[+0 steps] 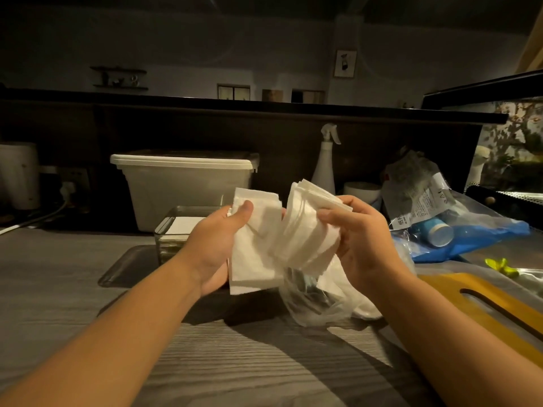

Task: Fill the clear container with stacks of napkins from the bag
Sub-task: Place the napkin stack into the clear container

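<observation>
1. the left hand [217, 242] grips a flat stack of white napkins [258, 254], its thumb curled over the front face.
2. the right hand [364, 239] pinches a fanned bunch of napkins [308, 230], which touches the flat stack.
3. both are held above the crumpled clear plastic bag [311, 301] on the wood-grain counter [235, 362].
4. the clear container [167, 230] stands just behind the left hand, with white napkins lying inside.
5. a white lidded bin [182, 183] and a spray bottle [323, 165] stand behind it.
</observation>
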A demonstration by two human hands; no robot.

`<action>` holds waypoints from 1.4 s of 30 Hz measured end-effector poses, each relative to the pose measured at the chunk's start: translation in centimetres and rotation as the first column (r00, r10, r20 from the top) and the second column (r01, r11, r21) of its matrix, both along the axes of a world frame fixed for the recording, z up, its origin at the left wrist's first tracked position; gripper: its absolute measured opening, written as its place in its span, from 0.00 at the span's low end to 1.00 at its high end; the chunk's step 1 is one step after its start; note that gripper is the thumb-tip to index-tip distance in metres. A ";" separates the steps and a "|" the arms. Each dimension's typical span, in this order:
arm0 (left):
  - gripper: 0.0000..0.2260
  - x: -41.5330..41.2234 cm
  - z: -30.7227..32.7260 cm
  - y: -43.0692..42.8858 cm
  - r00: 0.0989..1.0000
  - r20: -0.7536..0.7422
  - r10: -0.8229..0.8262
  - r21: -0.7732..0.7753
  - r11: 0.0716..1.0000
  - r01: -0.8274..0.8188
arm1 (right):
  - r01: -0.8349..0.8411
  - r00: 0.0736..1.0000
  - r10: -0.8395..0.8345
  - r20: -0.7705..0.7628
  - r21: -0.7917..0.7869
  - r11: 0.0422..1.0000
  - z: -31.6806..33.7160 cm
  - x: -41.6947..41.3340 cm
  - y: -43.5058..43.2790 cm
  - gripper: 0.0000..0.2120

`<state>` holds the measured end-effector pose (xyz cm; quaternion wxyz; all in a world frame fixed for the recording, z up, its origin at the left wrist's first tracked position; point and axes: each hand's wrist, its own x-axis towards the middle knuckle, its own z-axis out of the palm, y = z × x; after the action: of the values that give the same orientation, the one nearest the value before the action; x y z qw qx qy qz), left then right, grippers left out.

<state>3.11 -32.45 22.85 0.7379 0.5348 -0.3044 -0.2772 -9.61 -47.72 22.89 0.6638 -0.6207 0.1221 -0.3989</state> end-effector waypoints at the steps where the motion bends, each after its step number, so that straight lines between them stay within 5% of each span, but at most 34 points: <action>1: 0.12 0.1 0.1 0.1 1.000 -0.012 0.009 -0.012 1.000 -0.009 | -0.104 0.995 0.104 0.009 -0.005 0.995 0.2 -0.3 0.0 0.08; 5: 0.15 -0.3 0.3 0.4 0.994 -0.075 -0.080 -0.068 0.995 0.075 | -0.388 0.922 0.382 -0.068 -0.139 0.911 0.2 -0.5 1.4 0.09; 10: 0.21 -0.8 -0.3 -0.3 0.985 -0.083 -0.153 -0.047 0.988 0.149 | -0.043 0.995 0.004 -0.103 -0.373 0.927 -1.2 0.6 2.9 0.08; 14: 0.27 -0.8 -0.5 -0.2 0.974 -0.072 -0.217 -0.115 0.971 0.208 | 0.009 0.995 -0.041 -0.086 -0.340 0.941 -1.4 0.7 3.2 0.09; 17: 0.13 -0.9 -0.5 0.0 0.964 0.052 -0.261 -0.082 0.961 0.264 | 0.016 0.996 -0.040 -0.074 -0.307 0.952 -1.2 0.8 3.2 0.08; 21: 0.28 -0.7 -0.9 -0.1 0.956 0.208 -0.208 0.048 0.978 0.203 | 0.057 0.993 -0.092 -0.079 -0.359 0.932 -1.3 0.8 3.2 0.09; 23: 0.26 -0.6 -1.0 -0.3 0.944 0.289 -0.157 0.066 0.987 0.144 | 0.107 0.980 -0.172 -0.097 -0.470 0.876 -1.5 0.7 3.2 0.16; 28: 0.28 -1.1 -0.9 -0.6 0.886 0.441 -0.147 0.174 0.982 0.076 | 0.099 0.935 -0.339 -0.107 -0.839 0.535 -1.2 0.4 2.8 0.29; 33: 0.25 -1.2 -0.8 -0.6 0.903 0.414 -0.119 0.158 0.986 0.058 | 0.131 0.930 -0.365 -0.047 -0.884 0.449 -1.6 0.5 2.4 0.20; 38: 0.24 -0.9 -0.9 -0.7 0.933 0.345 -0.104 0.147 0.988 0.056 | 0.236 0.934 -0.337 0.118 -0.913 0.333 -1.8 0.9 2.6 0.21; 42: 0.24 -0.9 -0.8 -0.7 0.931 0.348 -0.107 0.160 0.986 0.054 | 0.261 0.938 -0.312 0.151 -0.901 0.348 -1.5 0.7 2.7 0.20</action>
<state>2.26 -33.13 22.07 0.6172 0.6162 -0.4329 -0.2278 -8.88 -45.03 21.34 0.1347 -0.8583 0.0073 -0.4950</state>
